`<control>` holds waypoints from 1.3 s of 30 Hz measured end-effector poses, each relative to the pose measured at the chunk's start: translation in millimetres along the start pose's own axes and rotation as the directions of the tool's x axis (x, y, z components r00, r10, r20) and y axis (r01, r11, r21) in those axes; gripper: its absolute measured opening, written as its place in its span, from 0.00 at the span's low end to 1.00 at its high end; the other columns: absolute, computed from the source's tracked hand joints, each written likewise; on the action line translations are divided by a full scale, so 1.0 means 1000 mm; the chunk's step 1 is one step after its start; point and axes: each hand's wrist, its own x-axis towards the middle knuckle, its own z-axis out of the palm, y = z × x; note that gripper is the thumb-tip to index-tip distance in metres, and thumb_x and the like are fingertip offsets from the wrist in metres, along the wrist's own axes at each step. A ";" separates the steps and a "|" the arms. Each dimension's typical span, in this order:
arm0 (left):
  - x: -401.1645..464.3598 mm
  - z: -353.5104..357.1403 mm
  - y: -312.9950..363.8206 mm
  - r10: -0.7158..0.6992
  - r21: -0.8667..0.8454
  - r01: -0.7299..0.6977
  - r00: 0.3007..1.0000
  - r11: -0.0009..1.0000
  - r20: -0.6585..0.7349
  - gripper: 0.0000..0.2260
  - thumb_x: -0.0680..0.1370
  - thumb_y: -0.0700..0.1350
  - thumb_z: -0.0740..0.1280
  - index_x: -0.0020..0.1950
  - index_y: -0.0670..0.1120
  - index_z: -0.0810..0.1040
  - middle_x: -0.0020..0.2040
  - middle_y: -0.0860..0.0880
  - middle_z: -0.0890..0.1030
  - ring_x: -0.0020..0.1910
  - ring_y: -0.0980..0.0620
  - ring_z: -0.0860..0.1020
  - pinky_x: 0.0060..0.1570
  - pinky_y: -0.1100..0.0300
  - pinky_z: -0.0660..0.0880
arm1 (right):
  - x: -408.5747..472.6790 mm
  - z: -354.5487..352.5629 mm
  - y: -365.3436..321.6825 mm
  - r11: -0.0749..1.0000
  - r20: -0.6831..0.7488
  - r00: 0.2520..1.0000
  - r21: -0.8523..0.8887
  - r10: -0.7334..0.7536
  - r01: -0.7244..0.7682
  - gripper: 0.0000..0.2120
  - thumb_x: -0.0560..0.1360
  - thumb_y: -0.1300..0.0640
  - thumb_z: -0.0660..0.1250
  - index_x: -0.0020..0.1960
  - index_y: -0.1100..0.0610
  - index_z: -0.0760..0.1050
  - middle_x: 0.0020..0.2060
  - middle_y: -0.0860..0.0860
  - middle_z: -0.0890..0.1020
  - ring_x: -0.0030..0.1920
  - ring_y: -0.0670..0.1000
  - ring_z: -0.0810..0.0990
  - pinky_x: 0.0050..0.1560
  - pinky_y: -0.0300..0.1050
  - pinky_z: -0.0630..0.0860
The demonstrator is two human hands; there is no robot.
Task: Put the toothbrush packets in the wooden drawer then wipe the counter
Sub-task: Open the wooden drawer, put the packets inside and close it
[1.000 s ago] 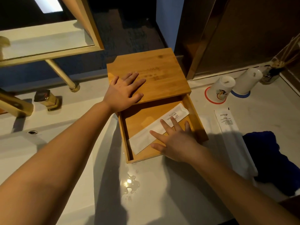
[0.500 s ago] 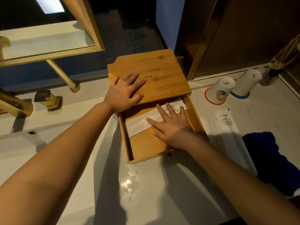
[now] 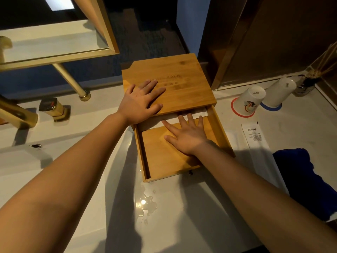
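The left hand (image 3: pixel 141 105) lies flat on the lid of the wooden box (image 3: pixel 168 83), fingers spread and palm down near the lid's left near corner. Below the lid the drawer (image 3: pixel 164 161) is pulled out toward the near side, its bare wooden floor showing. The right hand (image 3: pixel 187 136) rests flat inside the drawer, fingers spread, with the fingertips (image 3: pixel 189 116) pressing on a white toothbrush packet (image 3: pixel 197 114). That packet sits at the far end of the drawer, mostly tucked under the lid, with only a strip of it in view.

A 2nd toothbrush packet (image 3: pixel 255 139) lies on the white worktop (image 3: pixel 182 225) to the right of the drawer, printed end pointing far; its near end fades into shadow, so where it stops is hard to tell. Just beside it on the right is a dark blue cloth (image 3: pixel 306 181), bunched up. A small puddle of water (image 3: pixel 145 205) sits on the worktop just near of the drawer's front edge.

Far right, 2 white cups stand upside down: 1 cup (image 3: pixel 250 99) on a red-rimmed coaster, the other cup (image 3: pixel 279 94) on a blue one. At the left are a brass tap (image 3: pixel 16 115) and the sink basin (image 3: pixel 27 161), with a framed mirror (image 3: pixel 54 41) above.
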 end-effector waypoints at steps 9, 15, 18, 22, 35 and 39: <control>0.000 -0.001 0.001 -0.002 -0.005 0.002 1.000 1.000 0.004 0.26 0.76 0.62 0.48 0.74 0.58 0.56 0.78 0.50 0.55 0.77 0.48 0.52 0.72 0.43 0.46 | -0.013 0.007 0.004 0.997 -0.064 0.998 0.076 -0.017 0.022 0.28 0.77 0.36 0.43 0.73 0.38 0.38 0.77 0.52 0.42 0.76 0.57 0.36 0.71 0.65 0.36; -0.001 0.000 -0.001 0.004 -0.011 -0.004 1.000 1.000 0.000 0.26 0.76 0.62 0.48 0.74 0.58 0.56 0.78 0.50 0.56 0.77 0.48 0.53 0.72 0.44 0.47 | -0.050 -0.009 0.001 0.978 -0.111 0.994 0.202 -0.020 0.042 0.24 0.79 0.41 0.47 0.73 0.45 0.56 0.77 0.53 0.52 0.77 0.54 0.47 0.74 0.61 0.45; -0.001 0.000 -0.001 0.004 -0.002 -0.004 1.000 1.000 0.004 0.26 0.76 0.62 0.48 0.74 0.59 0.55 0.78 0.50 0.55 0.77 0.48 0.53 0.72 0.44 0.47 | -0.094 -0.002 0.020 0.923 -0.569 0.810 0.371 0.138 0.103 0.16 0.78 0.53 0.56 0.63 0.55 0.73 0.62 0.57 0.77 0.61 0.55 0.76 0.60 0.51 0.72; -0.001 -0.001 -0.002 0.001 -0.008 -0.001 1.000 1.000 0.008 0.26 0.76 0.62 0.48 0.74 0.59 0.55 0.78 0.50 0.55 0.77 0.48 0.52 0.72 0.43 0.47 | -0.133 0.028 0.075 0.753 -0.455 0.713 0.640 0.534 -0.155 0.12 0.78 0.61 0.61 0.59 0.59 0.76 0.59 0.58 0.79 0.59 0.56 0.77 0.56 0.48 0.75; 0.000 0.000 -0.002 0.015 0.013 -0.015 1.000 1.000 0.022 0.27 0.76 0.63 0.47 0.74 0.59 0.54 0.78 0.49 0.56 0.76 0.47 0.53 0.71 0.43 0.49 | -0.126 0.060 0.082 0.855 -0.140 0.881 0.349 0.453 -0.384 0.15 0.71 0.52 0.68 0.54 0.58 0.73 0.52 0.57 0.78 0.52 0.57 0.78 0.48 0.50 0.75; 0.001 -0.001 -0.001 0.008 0.011 -0.008 1.000 1.000 0.024 0.27 0.76 0.63 0.47 0.74 0.59 0.54 0.78 0.49 0.56 0.76 0.47 0.53 0.71 0.43 0.48 | -0.123 0.061 0.087 0.860 -0.164 0.868 0.312 0.468 -0.404 0.16 0.74 0.57 0.66 0.59 0.58 0.68 0.55 0.58 0.78 0.54 0.57 0.79 0.56 0.51 0.76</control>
